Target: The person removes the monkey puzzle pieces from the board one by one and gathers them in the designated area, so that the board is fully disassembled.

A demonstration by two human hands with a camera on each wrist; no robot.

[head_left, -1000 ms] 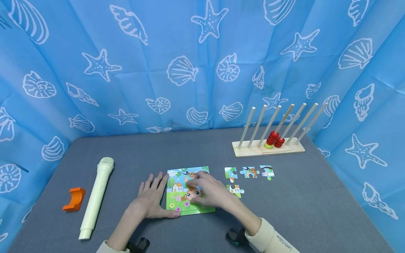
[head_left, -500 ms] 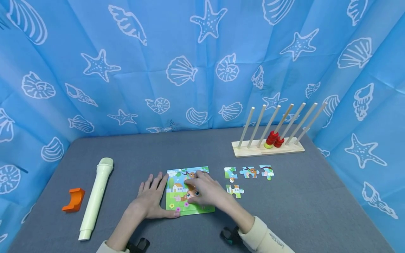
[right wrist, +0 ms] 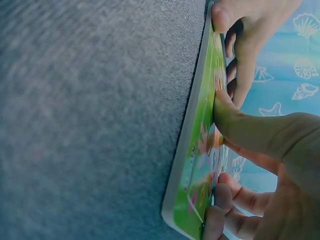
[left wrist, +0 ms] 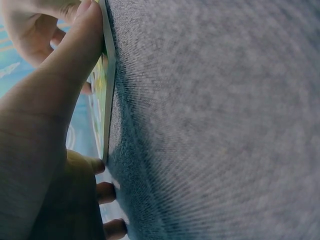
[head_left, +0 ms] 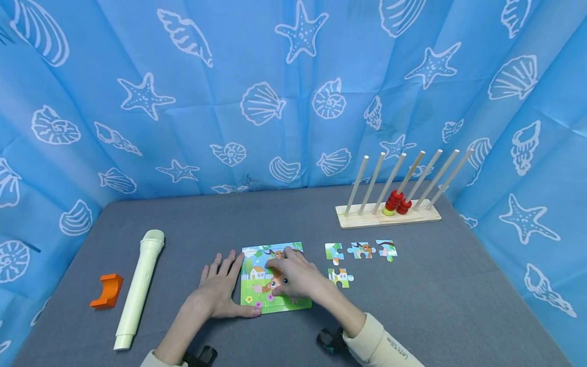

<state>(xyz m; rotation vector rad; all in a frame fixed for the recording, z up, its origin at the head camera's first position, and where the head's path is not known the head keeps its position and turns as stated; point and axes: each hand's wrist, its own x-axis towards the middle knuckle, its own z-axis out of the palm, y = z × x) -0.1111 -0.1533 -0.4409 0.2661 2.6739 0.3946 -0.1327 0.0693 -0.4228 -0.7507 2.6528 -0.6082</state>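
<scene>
A jigsaw puzzle board (head_left: 257, 260) with a cartoon animal and a small house lies flat on the table. My left hand (head_left: 219, 291) holds it steady with fingers spread straight, the index fingertip at the left edge and the thumb on the lower edge. Over the board's middle right, my right hand (head_left: 300, 275) has its thumb and bent fingers set apart, pinching at a puzzle piece (head_left: 277, 281) that lies level with the picture. The hand hides part of it. In the right wrist view the thumb (right wrist: 227, 112) and curled fingertips touch the board's surface.
Several loose puzzle pieces (head_left: 362, 250) lie to the board's right. A wooden peg stand (head_left: 357, 219) with red and yellow beads (head_left: 393, 201) is behind them. At the left are a pale green toy microphone (head_left: 139, 288) and an orange curved block (head_left: 108, 291). A blue curtain (head_left: 206, 117) hangs behind the table.
My right hand has shifted slightly left over the board, and its forearm has come left with it. The left hand and the loose pieces stay where they were.
</scene>
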